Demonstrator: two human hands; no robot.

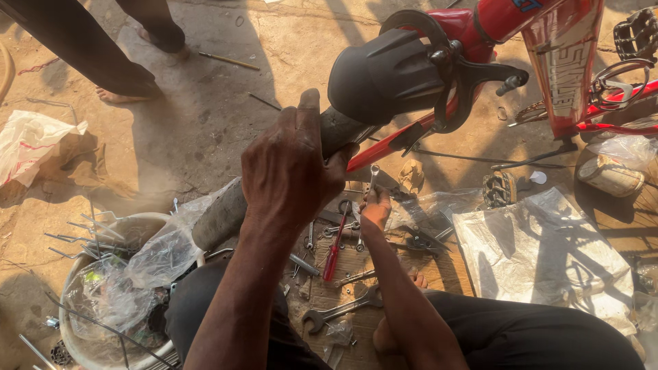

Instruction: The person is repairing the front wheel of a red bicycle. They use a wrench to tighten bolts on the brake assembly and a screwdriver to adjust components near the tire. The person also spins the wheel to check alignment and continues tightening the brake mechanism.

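Head view: black bicycle saddle's grey post [339, 130] is gripped tight by left hand [291, 168], small silver spanner [373, 177] pinched in right hand [375, 209].

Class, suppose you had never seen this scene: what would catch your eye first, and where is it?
First, the left hand at centre, wrapped around a grey seat post under a black bicycle saddle. Just right of it, the right hand holds a small wrench upright. Behind, the red bike frame fills the top right, with spanners scattered below.
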